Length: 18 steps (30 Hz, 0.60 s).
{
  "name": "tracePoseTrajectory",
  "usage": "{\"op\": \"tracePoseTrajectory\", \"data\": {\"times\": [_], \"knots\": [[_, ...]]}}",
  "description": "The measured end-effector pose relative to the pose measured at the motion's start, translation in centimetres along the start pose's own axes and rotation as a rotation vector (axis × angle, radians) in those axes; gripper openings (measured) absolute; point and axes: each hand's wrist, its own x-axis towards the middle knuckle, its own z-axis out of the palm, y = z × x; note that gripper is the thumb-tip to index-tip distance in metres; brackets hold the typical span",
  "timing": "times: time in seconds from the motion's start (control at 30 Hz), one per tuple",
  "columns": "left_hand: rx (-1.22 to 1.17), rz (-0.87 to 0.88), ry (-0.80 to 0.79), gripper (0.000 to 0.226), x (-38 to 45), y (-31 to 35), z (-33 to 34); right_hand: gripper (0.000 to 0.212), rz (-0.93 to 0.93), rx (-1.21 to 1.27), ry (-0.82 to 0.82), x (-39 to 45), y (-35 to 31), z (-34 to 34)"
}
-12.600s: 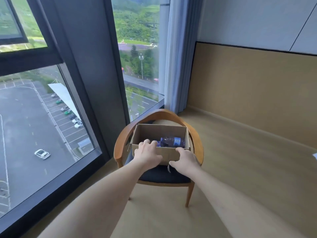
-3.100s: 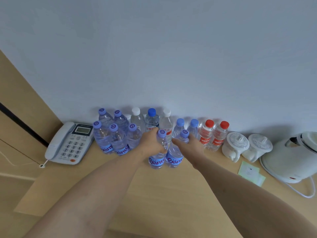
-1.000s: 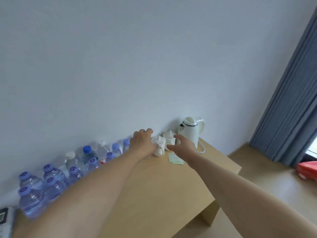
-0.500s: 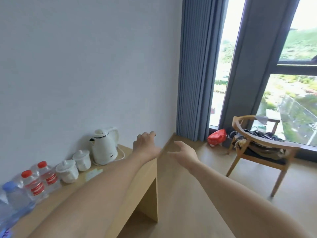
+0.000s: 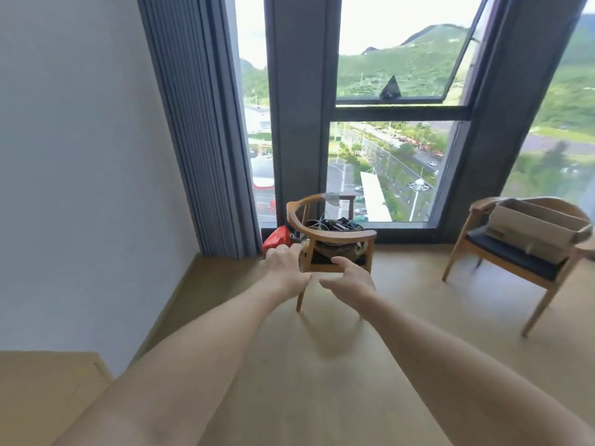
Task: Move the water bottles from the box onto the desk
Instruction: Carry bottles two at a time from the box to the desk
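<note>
The brown cardboard box (image 5: pixel 536 227) sits on the dark seat of a wooden chair (image 5: pixel 512 256) at the far right, by the window; its inside is hidden from here. My left hand (image 5: pixel 286 270) and my right hand (image 5: pixel 349 278) are stretched out in front of me in mid-air, both empty with fingers loosely apart. They are well left of the box. A corner of the light wooden desk (image 5: pixel 38 397) shows at the bottom left. No water bottles are in view.
A second wooden chair (image 5: pixel 331 239) piled with dark clutter stands straight ahead behind my hands, with a red bag (image 5: pixel 276 238) on the floor beside it. Grey curtains (image 5: pixel 199 123) hang left of the tall windows. Wooden floor lies between me and both chairs.
My view has swung right, away from the desk: the bottles, cups and kettle have left the frame, and the chair with the box has come into view. Both hands stay empty.
</note>
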Motion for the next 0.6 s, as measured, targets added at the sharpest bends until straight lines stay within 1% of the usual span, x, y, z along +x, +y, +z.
{"op": "tracePoseTrajectory", "data": {"times": [0.17,0.3,0.47,0.6], "knots": [[0.024,0.142,-0.151,0.069,5.5,8.9,6.0,0.072,0.12,0.003,0.124,3.2,6.6,-7.9],[0.019,0.257,-0.221,0.07,10.4,15.2,11.5,0.069,0.186,-0.004,0.218,6.5,11.4,-12.9],[-0.014,0.395,-0.284,0.07,18.9,25.3,20.5,0.068,0.291,-0.016,0.353,13.9,18.9,-21.2],[-0.061,0.484,-0.333,0.066,26.4,33.6,26.6,0.07,0.389,-0.044,0.385,20.5,23.3,-28.3]]}}
